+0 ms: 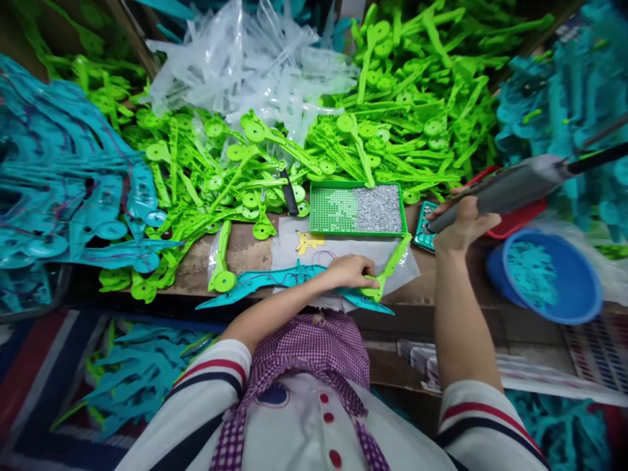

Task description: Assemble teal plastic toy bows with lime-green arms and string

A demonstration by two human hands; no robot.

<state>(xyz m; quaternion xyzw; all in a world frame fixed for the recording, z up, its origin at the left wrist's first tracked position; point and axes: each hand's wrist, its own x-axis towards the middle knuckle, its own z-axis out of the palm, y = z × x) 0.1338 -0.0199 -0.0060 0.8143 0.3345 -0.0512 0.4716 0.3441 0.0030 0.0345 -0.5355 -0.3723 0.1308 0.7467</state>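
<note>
Across the front of the workbench lies a long blue plastic part [267, 280], curved like a bow. My left hand [350, 271] is closed over its right portion, fingers on the round end of a green plastic arm [396, 258] that slants up to the right. Another green plastic arm [224, 268] rests at the blue part's left side. My right hand [464, 226] is wrapped round a grey electric screwdriver [520, 185]. Its tip points left and down at a small teal tray [422, 227] of small metal pieces, but I cannot tell whether they touch.
A green perforated basket [356, 233] of small metal pieces stands behind the blue part. Beyond it are heaps of green arms [417, 98] and clear plastic bags [235, 65]. Blue parts [63, 170] are piled left. At right are a red tray [520, 219] and a blue bucket [572, 261].
</note>
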